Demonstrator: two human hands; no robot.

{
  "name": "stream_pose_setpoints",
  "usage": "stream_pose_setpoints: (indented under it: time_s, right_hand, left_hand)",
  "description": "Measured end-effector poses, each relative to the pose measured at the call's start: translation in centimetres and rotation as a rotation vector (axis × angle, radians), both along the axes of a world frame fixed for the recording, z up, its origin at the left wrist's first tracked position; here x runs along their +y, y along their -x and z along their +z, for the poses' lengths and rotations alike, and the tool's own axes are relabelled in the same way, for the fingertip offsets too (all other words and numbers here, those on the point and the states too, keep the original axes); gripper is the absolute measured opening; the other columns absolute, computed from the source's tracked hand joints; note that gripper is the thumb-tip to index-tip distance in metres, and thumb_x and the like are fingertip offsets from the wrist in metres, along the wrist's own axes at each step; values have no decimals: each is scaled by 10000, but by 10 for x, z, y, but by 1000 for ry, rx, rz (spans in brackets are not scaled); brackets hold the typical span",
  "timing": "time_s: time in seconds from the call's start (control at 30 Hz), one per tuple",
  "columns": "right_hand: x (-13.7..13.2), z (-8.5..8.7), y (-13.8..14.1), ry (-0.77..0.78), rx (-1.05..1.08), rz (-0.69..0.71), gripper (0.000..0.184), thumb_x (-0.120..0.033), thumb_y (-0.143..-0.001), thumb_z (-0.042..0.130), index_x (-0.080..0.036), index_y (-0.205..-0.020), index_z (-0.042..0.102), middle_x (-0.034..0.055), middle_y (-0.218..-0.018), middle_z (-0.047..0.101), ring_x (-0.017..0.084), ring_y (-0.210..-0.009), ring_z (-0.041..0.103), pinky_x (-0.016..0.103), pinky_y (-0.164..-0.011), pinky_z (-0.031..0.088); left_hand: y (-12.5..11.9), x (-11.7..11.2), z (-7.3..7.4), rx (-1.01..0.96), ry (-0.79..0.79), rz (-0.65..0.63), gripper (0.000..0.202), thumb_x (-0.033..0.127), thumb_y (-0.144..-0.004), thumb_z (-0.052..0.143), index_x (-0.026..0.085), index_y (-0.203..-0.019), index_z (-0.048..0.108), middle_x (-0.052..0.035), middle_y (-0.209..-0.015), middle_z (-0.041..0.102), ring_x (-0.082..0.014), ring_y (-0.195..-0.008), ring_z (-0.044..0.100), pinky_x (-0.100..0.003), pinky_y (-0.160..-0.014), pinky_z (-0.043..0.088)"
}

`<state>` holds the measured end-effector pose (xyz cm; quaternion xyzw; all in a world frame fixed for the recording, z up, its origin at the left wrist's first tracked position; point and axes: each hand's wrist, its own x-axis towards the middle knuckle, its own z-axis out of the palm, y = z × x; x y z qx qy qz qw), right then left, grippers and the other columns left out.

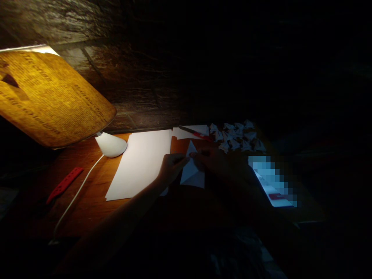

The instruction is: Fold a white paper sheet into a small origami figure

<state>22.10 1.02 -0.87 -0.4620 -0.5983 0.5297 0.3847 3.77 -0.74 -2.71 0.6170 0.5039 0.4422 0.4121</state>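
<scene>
A small white folded paper piece [192,172] lies on the wooden table [87,205] in dim lamp light. My left hand [171,167] pinches its left edge with closed fingers. My right hand [212,159] presses and pinches the paper's upper tip from the right. Both forearms reach in from the dark foreground. Behind the hands sits a heap of several small folded white paper pieces [238,135].
A stack of white sheets [139,164] lies left of the hands. A lamp with a printed yellow shade [49,97], white base [111,145] and white cord stands at left. A red strip [64,184] lies near the left edge. A lit phone [273,182] is at right. Red-handled tool [194,133] lies behind.
</scene>
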Motion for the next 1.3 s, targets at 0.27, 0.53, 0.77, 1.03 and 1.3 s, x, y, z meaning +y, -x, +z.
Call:
stream_pose_setpoints:
  time_s: [0.27,0.53,0.77,1.03,1.3]
  right_hand:
    - [0,0,-1,-30,-22,17,529,-687,-750,715,-192,-605,596,-6,-564,561,109,-525,470,256,-497,351]
    - [3,4,-7,-23,-84,61,533,-674,-733,733,-188,-583,575,-18,-587,532,105,-563,443,253,-520,328]
    - [6,1,-7,5,-28,55,581,-705,-696,754,-189,-553,527,-34,-576,485,99,-565,401,259,-535,316]
    - [11,-7,-10,-68,-44,4,566,-687,-730,744,-184,-553,556,-32,-553,500,97,-542,395,260,-519,302]
    - [10,-7,-6,-119,-61,-13,542,-650,-781,726,-189,-555,554,-29,-553,511,102,-539,417,263,-526,310]
  left_hand:
    - [1,-1,2,-15,2,37,413,489,-784,714,153,-569,606,20,-555,468,-104,-554,417,-225,-499,297]
    - [3,1,1,-180,77,123,357,481,-740,762,144,-650,690,-16,-613,615,-132,-586,535,-239,-542,402]
    - [2,-1,4,-205,78,124,330,444,-739,771,138,-645,691,-20,-609,624,-135,-592,559,-241,-551,418]
    - [5,1,4,-190,23,181,344,439,-740,772,153,-601,642,18,-547,527,-103,-538,459,-227,-505,340]
    - [3,-1,8,-177,-14,213,381,467,-755,764,165,-581,608,28,-532,476,-95,-523,403,-232,-483,287]
